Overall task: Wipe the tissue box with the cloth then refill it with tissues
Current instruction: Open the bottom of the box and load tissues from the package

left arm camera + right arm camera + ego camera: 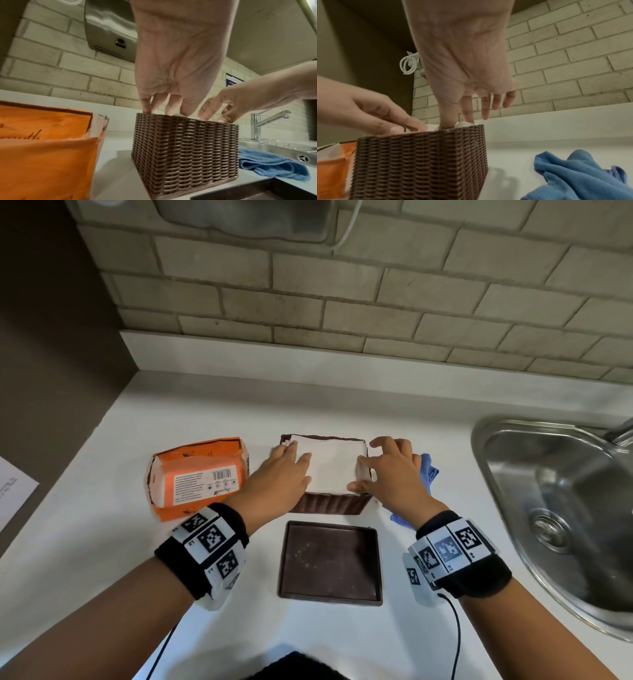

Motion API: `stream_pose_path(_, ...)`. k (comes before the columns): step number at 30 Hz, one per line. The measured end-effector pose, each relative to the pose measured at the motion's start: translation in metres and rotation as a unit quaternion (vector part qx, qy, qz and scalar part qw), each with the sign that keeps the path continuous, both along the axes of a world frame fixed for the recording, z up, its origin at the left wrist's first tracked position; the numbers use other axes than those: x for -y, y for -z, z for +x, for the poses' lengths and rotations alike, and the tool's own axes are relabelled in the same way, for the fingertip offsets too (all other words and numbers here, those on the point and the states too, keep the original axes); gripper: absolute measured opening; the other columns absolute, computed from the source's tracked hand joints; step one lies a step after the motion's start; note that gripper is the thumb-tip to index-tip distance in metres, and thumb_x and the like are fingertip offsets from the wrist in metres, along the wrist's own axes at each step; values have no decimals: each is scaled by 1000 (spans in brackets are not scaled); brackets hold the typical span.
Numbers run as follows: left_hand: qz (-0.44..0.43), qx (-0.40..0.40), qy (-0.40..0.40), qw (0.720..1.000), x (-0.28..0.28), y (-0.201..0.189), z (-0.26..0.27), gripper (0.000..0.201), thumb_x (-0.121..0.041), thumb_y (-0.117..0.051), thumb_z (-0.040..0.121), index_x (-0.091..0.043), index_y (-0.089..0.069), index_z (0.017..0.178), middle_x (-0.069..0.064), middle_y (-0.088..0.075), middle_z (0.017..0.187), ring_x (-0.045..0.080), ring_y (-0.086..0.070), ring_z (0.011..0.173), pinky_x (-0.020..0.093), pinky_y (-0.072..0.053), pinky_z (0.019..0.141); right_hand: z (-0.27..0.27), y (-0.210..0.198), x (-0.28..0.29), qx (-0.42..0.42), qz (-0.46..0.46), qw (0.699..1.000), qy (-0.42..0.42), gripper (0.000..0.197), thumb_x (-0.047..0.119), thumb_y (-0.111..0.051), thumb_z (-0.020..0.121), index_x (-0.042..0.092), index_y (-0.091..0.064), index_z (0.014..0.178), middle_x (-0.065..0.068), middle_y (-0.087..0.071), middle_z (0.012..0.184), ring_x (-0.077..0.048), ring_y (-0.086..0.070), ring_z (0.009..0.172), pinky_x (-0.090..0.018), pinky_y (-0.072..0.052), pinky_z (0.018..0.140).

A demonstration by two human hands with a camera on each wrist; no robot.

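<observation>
The brown wicker tissue box [330, 505] stands open at the middle of the white counter, with a stack of white tissues [334, 469] filling its top. My left hand [298, 453] lies on the left part of the stack with straight fingers pressing down. My right hand [359, 474] presses its thumb and forefinger onto the stack's right edge, the other fingers spread above. From the left wrist, the fingertips [164, 111] reach over the box rim [185, 155]. From the right wrist, the thumb and forefinger [447, 124] dip into the box [419, 162]. The blue cloth [430, 474] lies crumpled right of the box.
The box's dark brown lid [330, 563] lies flat in front of the box. An open orange tissue pack [198, 474] sits to the left. A steel sink [565, 508] with a tap [267, 120] is at the right. A hand dryer [109, 31] hangs on the brick wall.
</observation>
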State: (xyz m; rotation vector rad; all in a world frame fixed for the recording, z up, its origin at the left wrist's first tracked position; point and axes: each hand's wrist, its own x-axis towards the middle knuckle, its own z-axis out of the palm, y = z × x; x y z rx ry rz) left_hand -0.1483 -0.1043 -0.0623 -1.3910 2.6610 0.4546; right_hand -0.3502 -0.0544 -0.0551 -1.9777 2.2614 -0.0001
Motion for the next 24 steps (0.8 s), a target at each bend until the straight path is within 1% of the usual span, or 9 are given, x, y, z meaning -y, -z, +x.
stream_pose_path(3, -15, -42, 5, 999, -7, -7, 6, 51, -28, -30, 103, -12, -18, 150, 13, -9, 160, 27, -5, 147, 37, -18, 117, 7, 1, -11, -7, -12, 1000, 1, 46, 56, -58, 83, 26, -62, 118, -2, -36, 142, -30, -27, 128, -42, -29, 99)
stream_pose_path(5, -30, -88, 14, 996, -16, -12, 13, 50, -29, -32, 102, -14, -23, 149, 9, -15, 160, 24, -9, 147, 34, -17, 117, 9, 0, -26, 30, -114, 993, -8, 40, 49, -57, 87, 25, -62, 119, -6, -45, 134, -31, -38, 121, -42, -33, 94)
stream_pose_path(8, -54, -173, 23, 983, -35, -14, 32, 40, -27, -42, 100, -17, -46, 138, 2, -43, 146, 17, -31, 139, 31, -25, 115, 4, 1, -61, 121, -213, 966, -80, 27, 41, -66, 83, 27, -65, 106, 0, -56, 109, -23, -52, 100, -38, -42, 83)
stream_pose_path(10, -70, -198, 50, 976, -50, -11, 47, 26, -20, -54, 95, -17, -63, 119, -1, -61, 123, 14, -50, 121, 25, -39, 103, -2, 15, -92, 110, -145, 969, -164, 30, 34, -78, 71, 30, -63, 97, 2, -56, 103, -20, -57, 92, -36, -47, 74)
stream_pose_path(13, -90, -165, 122, 974, -63, 6, 64, 23, -7, -75, 78, -18, -72, 98, -2, -70, 99, 15, -65, 95, 26, -54, 84, -8, 45, -126, -10, 7, 975, -220, 60, 21, -89, 45, 36, -58, 94, -1, -58, 109, -24, -61, 88, -32, -45, 65)
stream_pose_path(17, 0, -101, 129, 986, -75, 31, 73, 50, 7, -55, 82, -26, -62, 120, -1, -63, 119, 19, -57, 112, 32, -52, 89, -12, 58, -135, -60, 17, 974, -219, 58, 2, -76, 48, 33, -52, 90, -2, -54, 119, -25, -56, 97, -30, -41, 71)
stream_pose_path(20, 5, -83, 149, 985, -83, 41, 77, 57, 8, -63, 71, -30, -62, 115, 1, -66, 111, 22, -64, 101, 30, -56, 77, -12, 52, -134, -66, 19, 960, -273, 49, 1, -73, 56, 31, -51, 87, 2, -54, 122, -23, -51, 105, -29, -30, 80)
stream_pose_path(22, 10, -72, 144, 987, -87, 47, 82, 62, 1, -75, 62, -32, -59, 112, 0, -66, 108, 20, -66, 95, 28, -58, 71, -12, 48, -137, -45, 18, 950, -310, 55, -7, -65, 55, 32, -50, 91, 7, -54, 121, -19, -49, 106, -28, -29, 82)
stream_pose_path(24, 11, -64, 134, 989, -91, 44, 83, 63, -9, -81, 63, -33, -57, 116, -1, -63, 118, 18, -64, 105, 25, -56, 78, -12, 41, -141, -9, -10, 949, -316, 59, -11, -61, 55, 33, -50, 94, 13, -55, 118, -13, -48, 106, -24, -30, 83)
